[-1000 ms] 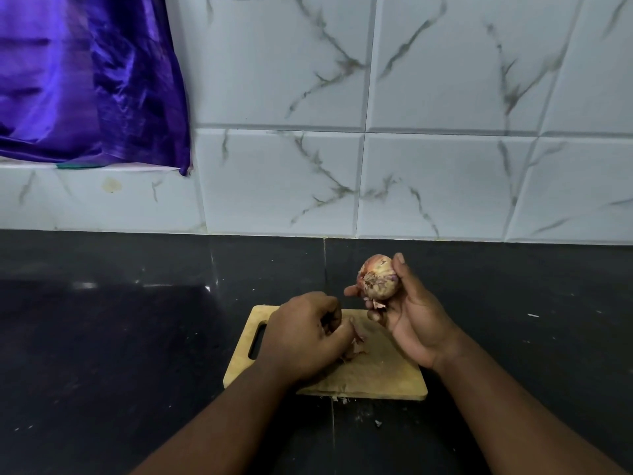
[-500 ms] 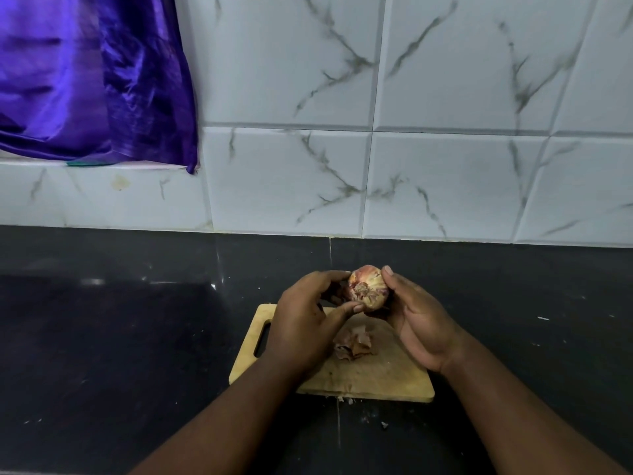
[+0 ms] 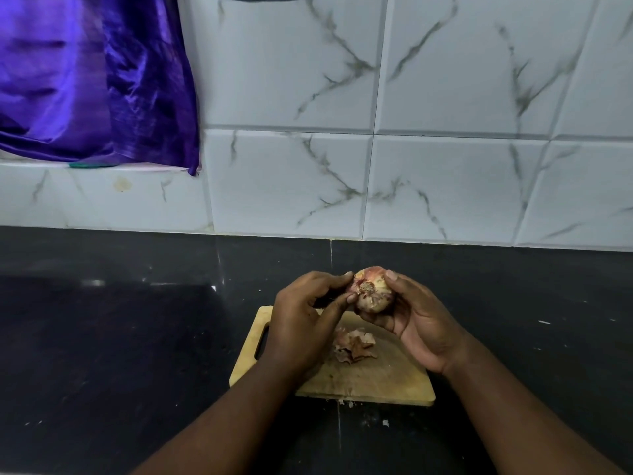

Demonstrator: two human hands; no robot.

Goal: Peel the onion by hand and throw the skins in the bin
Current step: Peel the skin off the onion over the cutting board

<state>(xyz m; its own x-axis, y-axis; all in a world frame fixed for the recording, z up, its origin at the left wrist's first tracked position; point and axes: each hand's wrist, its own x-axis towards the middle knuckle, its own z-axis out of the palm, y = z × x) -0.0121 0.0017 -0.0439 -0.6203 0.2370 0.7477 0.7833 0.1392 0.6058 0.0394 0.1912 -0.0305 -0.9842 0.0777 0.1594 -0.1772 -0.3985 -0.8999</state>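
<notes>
Saw the left hand [image 3: 301, 323] back up off the wooden chopping board [image 3: 376, 382], thumb and forefinger pinching at the root end of the red onion [image 3: 371, 294]. The right hand [image 3: 414, 323] cupped the onion above the board's far edge. Loose skins [image 3: 354, 346] lay mid-board. I judged the peeling unfinished and the binning not begun; no bin was in view.

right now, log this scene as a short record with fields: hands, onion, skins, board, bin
left hand: fingers pinch the onion at its rough end
right hand: curled round the onion, holding it above the board's far edge
onion: pinkish, dry bits on the end facing the camera
skins: small pile on the cutting board
cutting board: wooden, flat on the dark counter
bin: not in view
</notes>
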